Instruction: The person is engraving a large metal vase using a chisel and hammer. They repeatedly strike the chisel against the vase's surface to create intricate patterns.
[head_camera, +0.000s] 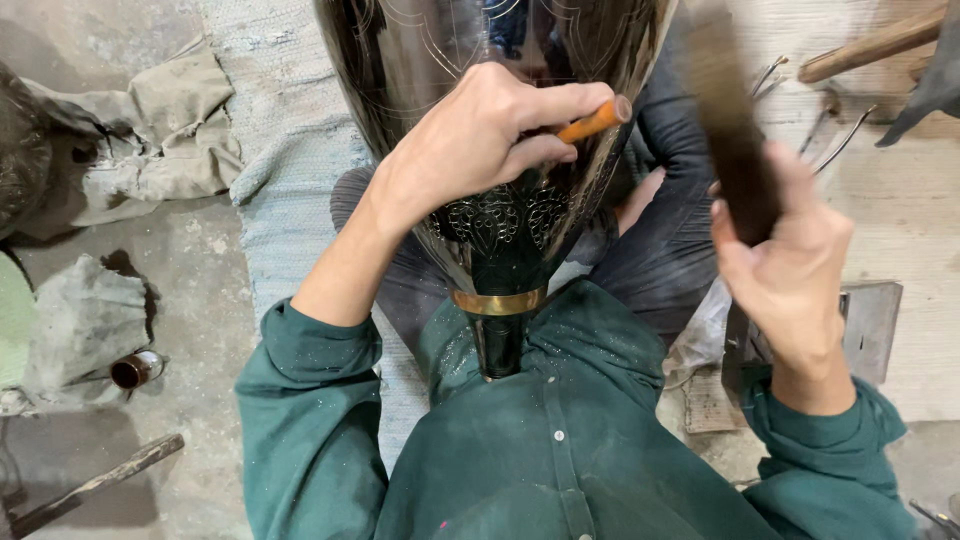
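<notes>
Left hand (480, 135) clenched round orange-handled graver (596, 120), tip against engraved black metal vase (500, 215) propped in lap, narrow brass-banded neck toward chest; right hand (790, 270) grips wooden mallet (730, 130), blurred; risk, as judged: off-centre blow skids tip across polished wall, or strikes knuckles; small brown jar (137, 369) on floor, contents unreadable.
</notes>
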